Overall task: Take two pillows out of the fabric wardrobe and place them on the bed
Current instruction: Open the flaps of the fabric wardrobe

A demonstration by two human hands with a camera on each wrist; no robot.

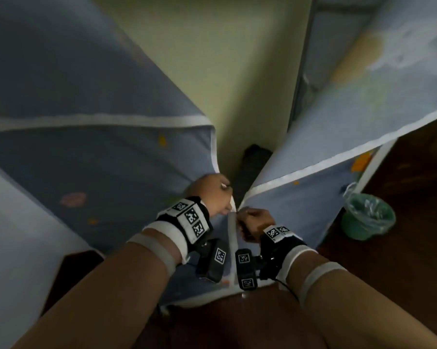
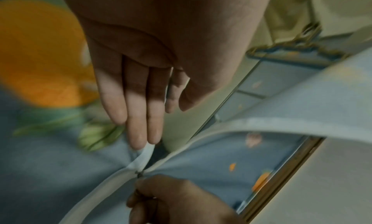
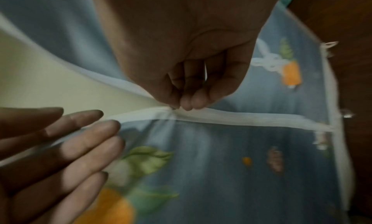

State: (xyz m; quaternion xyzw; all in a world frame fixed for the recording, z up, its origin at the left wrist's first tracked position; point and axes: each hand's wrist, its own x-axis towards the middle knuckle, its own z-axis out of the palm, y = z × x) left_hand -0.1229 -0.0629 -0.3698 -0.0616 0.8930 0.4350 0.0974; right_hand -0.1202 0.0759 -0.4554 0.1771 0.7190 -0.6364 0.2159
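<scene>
The fabric wardrobe's blue printed cover (image 1: 91,162) fills the head view, and its white-edged zip (image 3: 251,117) is parted above my hands. My right hand (image 1: 251,221) pinches the zip pull (image 2: 139,174) between thumb and fingertips (image 3: 187,102). My left hand (image 1: 212,193) lies with straight fingers (image 2: 138,119) on the left flap beside the zip edge. Through the gap I see a pale yellow-green surface (image 1: 212,59) and something dark (image 1: 254,162) low down. No pillow is in view.
A green bin with a plastic liner (image 1: 368,217) stands on the dark wooden floor (image 1: 413,172) to the right of the wardrobe. The right flap (image 1: 363,109) hangs loose, and a pale surface (image 1: 8,235) lies at my left.
</scene>
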